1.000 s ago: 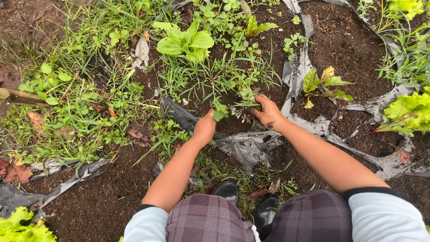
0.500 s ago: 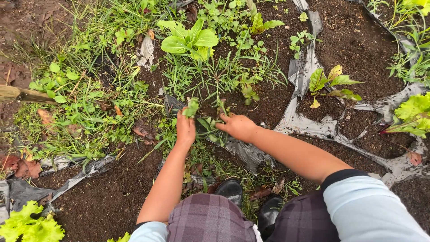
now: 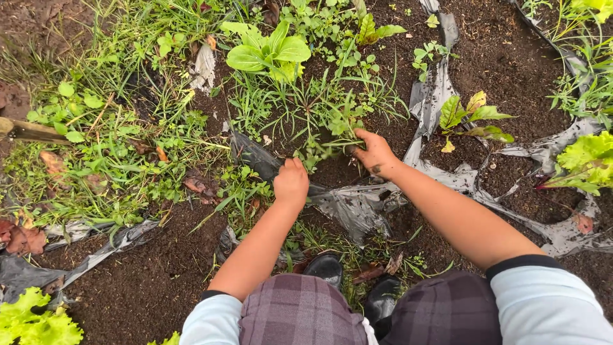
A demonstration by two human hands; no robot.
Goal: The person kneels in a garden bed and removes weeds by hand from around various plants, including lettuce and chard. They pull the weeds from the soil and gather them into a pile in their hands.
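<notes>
I squat over a garden bed of dark soil. My right hand (image 3: 375, 153), smeared with dirt, is closed around a clump of green weeds (image 3: 338, 128) at soil level. My left hand (image 3: 291, 181) is closed beside another small weed clump (image 3: 311, 154) just above a torn strip of black plastic mulch (image 3: 345, 204); its fingers are hidden from me, so what it holds is unclear. A pale green leafy seedling (image 3: 268, 54) grows beyond the weeds.
Grass and weeds (image 3: 115, 140) cover the left side. A beet-like plant (image 3: 469, 118) stands to the right, lettuce (image 3: 584, 160) at the right edge and more lettuce (image 3: 32, 319) bottom left. A wooden handle (image 3: 25, 131) lies at left. My black boots (image 3: 325, 268) are below.
Both hands shifted right and forward from the spot further left. My right hand now grips a weed clump further up the bed; the left no longer holds up a pulled leaf.
</notes>
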